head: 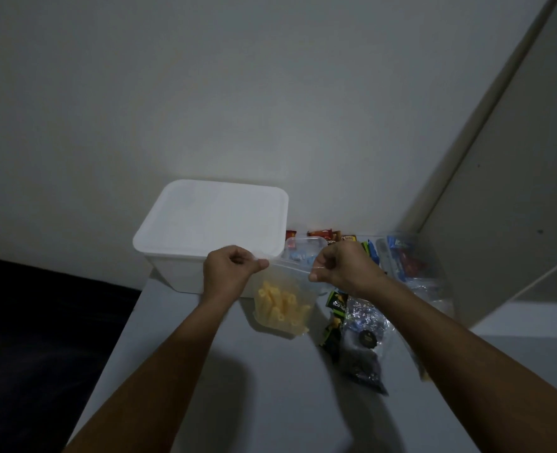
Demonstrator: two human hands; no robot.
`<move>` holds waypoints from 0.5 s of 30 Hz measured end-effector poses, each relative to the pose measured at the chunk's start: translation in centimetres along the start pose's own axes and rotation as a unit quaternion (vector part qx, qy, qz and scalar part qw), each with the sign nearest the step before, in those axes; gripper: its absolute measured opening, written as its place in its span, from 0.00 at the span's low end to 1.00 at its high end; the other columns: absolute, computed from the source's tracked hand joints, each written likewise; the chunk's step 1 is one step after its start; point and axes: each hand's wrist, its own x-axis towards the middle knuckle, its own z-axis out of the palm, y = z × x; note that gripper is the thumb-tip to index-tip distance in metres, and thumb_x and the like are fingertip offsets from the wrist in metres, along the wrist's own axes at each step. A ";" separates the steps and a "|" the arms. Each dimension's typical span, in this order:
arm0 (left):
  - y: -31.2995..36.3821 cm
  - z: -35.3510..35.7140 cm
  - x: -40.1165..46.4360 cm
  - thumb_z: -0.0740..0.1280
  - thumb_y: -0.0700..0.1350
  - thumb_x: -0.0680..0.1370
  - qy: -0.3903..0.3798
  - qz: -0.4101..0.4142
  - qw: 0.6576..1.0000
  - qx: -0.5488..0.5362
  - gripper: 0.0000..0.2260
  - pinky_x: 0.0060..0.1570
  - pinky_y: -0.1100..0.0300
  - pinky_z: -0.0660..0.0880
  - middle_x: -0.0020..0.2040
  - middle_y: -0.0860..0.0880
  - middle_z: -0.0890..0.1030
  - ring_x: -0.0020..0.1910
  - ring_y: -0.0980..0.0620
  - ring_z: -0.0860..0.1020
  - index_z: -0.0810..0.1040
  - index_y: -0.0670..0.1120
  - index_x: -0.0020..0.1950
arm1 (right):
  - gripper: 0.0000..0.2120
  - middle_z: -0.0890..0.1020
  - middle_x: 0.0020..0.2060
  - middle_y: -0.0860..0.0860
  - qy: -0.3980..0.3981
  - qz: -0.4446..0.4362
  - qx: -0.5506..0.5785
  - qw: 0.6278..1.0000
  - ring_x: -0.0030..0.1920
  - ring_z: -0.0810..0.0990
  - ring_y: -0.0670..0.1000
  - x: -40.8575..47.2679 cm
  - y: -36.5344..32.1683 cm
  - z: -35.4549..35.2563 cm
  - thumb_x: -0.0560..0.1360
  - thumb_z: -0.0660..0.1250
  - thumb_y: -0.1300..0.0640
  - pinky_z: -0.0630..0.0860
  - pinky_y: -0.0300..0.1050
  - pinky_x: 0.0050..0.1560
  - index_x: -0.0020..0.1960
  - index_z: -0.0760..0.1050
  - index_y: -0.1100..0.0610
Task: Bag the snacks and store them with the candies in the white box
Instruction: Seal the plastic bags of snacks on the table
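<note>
A clear plastic bag [282, 307] with several yellow tube snacks in its bottom hangs just above the table. My left hand [229, 269] pinches the bag's top edge at the left end. My right hand [344, 266] pinches the same top edge at the right end. Behind the bag stands the white box [211, 227] with its lid on. A small clear tub [303, 250] with blue and pink candies sits right of the box, partly hidden by my right hand.
Wrapped candy bars [323, 237] line the wall behind the tub. Dark and green snack packets [357, 335] lie on the grey table [238, 387] under my right forearm. Clear bags with blue packets [408, 259] lie at the right. A dark drop lies left of the table.
</note>
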 end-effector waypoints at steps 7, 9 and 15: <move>1.2 1.6 -2.3 0.69 0.61 0.73 -0.080 -0.149 0.986 -0.006 0.21 0.28 0.64 0.69 0.31 0.48 0.80 0.29 0.52 0.77 0.80 0.42 0.38 | 0.04 0.78 0.30 0.40 0.027 -0.001 -0.022 0.999 0.30 0.76 0.30 -0.9 0.6 1.5 0.70 0.75 0.58 0.68 0.23 0.34 0.41 0.81 0.58; 1.3 2.1 -2.4 0.69 0.59 0.74 -0.114 -0.209 0.969 -0.059 0.21 0.27 0.63 0.70 0.30 0.46 0.80 0.27 0.51 0.77 0.81 0.40 0.38 | 0.03 0.77 0.30 0.39 0.024 -0.014 -0.036 0.999 0.31 0.76 0.29 -1.1 0.5 2.0 0.71 0.75 0.59 0.69 0.23 0.32 0.41 0.81 0.57; 0.5 2.5 -2.0 0.69 0.41 0.76 -0.136 -0.272 0.941 -0.147 0.06 0.27 0.61 0.72 0.36 0.45 0.80 0.32 0.50 0.78 0.80 0.39 0.42 | 0.03 0.80 0.33 0.41 -0.003 -0.022 -0.044 0.999 0.33 0.75 0.26 -1.7 0.9 2.7 0.72 0.73 0.58 0.69 0.24 0.31 0.43 0.80 0.56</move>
